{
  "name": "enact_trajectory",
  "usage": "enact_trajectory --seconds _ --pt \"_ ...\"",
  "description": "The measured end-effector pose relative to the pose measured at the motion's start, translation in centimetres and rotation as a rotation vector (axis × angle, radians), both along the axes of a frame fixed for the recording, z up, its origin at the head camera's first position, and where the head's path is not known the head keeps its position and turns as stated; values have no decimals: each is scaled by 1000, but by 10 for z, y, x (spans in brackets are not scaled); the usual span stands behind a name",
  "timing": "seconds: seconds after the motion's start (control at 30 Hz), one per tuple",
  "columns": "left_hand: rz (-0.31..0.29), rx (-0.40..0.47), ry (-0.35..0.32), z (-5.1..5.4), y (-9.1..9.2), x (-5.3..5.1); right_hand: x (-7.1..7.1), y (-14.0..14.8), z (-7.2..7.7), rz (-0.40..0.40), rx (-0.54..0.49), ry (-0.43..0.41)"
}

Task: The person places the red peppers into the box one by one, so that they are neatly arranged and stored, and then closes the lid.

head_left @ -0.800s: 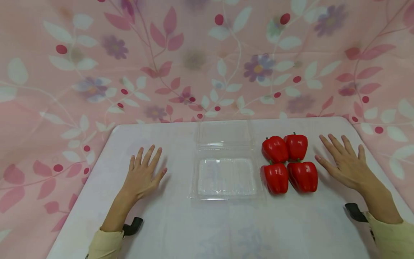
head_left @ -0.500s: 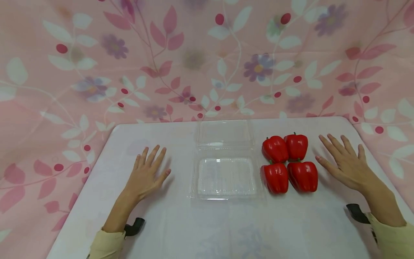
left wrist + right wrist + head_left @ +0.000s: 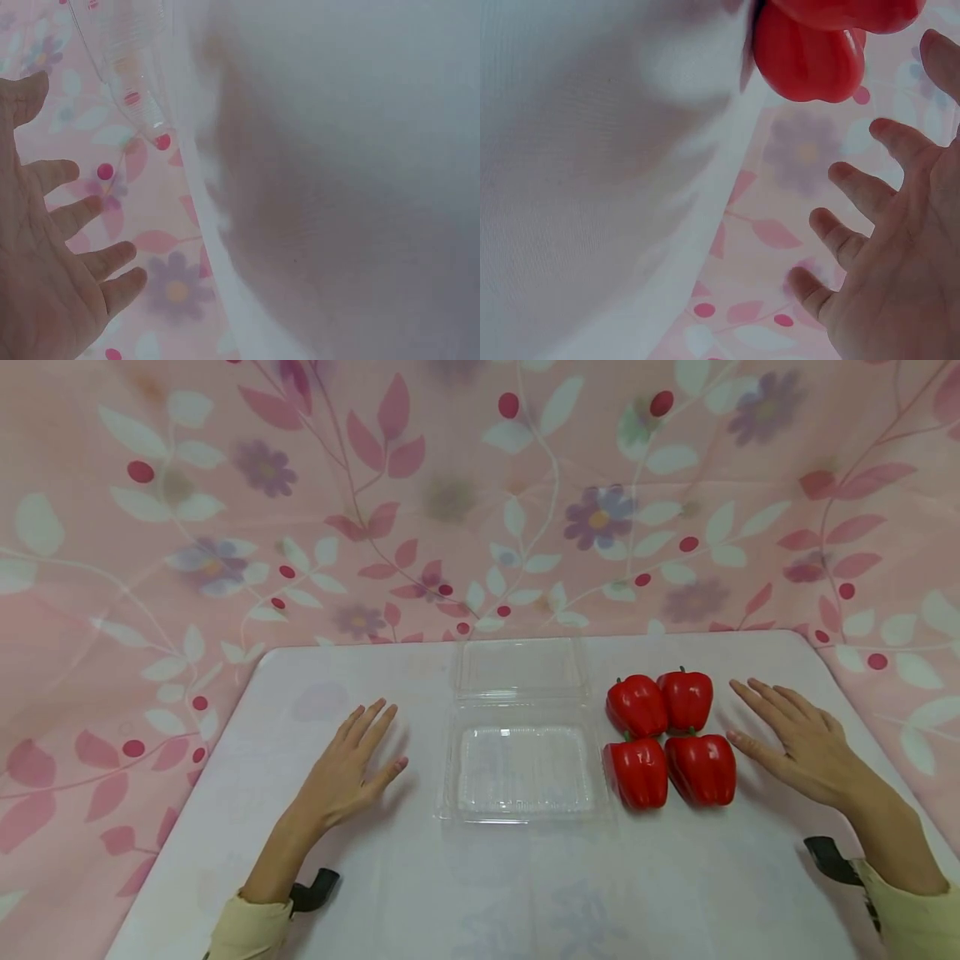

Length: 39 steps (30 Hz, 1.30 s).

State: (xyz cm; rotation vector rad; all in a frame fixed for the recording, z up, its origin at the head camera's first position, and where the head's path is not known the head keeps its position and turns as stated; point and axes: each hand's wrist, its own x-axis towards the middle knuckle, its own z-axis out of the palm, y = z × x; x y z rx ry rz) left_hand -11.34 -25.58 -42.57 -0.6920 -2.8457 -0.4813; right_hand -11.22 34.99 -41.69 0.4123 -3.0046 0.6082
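My left hand (image 3: 345,772) hovers over the left part of the table, fingers spread and holding nothing. To its right lies a clear plastic clamshell box (image 3: 525,770), lid (image 3: 521,668) folded back toward the wall; the box's edge also shows in the left wrist view. Several red bell peppers stand in a tight cluster right of the box: a front-left pepper (image 3: 640,774), a front-right pepper (image 3: 702,770), a back-left pepper (image 3: 637,704) and a back-right pepper (image 3: 686,700). Just right of them, apart from the peppers, is my right hand (image 3: 806,752), its fingers extended and nothing held.
A white cloth covers the table (image 3: 495,893). Behind it hangs a pink floral curtain (image 3: 450,502), which also runs down both sides. Dark wrist-camera mounts (image 3: 315,891) stick out by the sleeves.
The left hand has shifted a little to the right, toward the box. The right hand has turned slightly and its fingers have drawn closer together. Box and peppers have stayed put.
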Motion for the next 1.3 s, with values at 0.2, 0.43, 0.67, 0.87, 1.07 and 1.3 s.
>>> enact_trajectory --seconds 0.2,0.43,0.67,0.87,1.07,1.3 --pt "2 57 -90 1 5 4 3 -2 3 1 -19 -32" --pt "-24 102 -140 3 11 7 6 -6 7 24 -47 -87" --pt "-46 127 -168 2 16 8 11 -9 10 34 -100 -134" --pt "-68 146 -168 0 21 10 14 -11 11 32 -121 -183" --pt "-104 160 -159 -4 26 10 17 -15 12 39 -173 -212" --pt "-144 169 -176 -4 29 10 19 -19 13 37 -195 -234"
